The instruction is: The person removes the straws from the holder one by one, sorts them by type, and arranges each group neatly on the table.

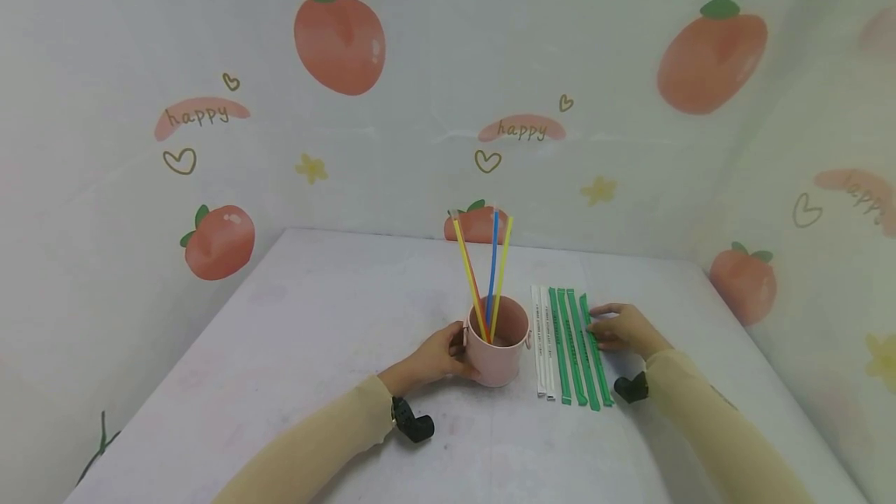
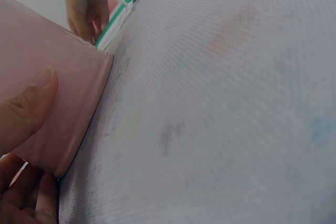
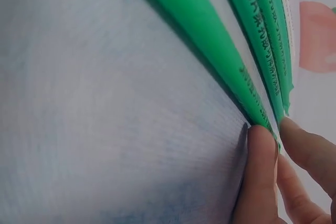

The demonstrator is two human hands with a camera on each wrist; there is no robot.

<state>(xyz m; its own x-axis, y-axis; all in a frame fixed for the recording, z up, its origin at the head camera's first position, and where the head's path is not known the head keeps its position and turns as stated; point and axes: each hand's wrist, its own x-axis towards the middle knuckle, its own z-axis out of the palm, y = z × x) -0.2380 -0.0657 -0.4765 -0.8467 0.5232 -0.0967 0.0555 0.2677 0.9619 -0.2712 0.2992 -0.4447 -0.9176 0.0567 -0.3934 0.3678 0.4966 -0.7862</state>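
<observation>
My left hand grips the side of a small pink bucket, thumb on the near wall and fingers low behind it in the left wrist view. Several bare straws, yellow, blue and orange-red, lean upright inside the bucket. At the right, my right hand pinches the outermost green-wrapped straw near its far end, between thumb and finger. This straw lies at the right end of a row of green-wrapped straws, with white-wrapped straws at the row's left.
The white-covered table reaches back to a curtain printed with peaches and hearts. Dark wrist cameras sit on both wrists. The bucket stands just left of the row of wrapped straws.
</observation>
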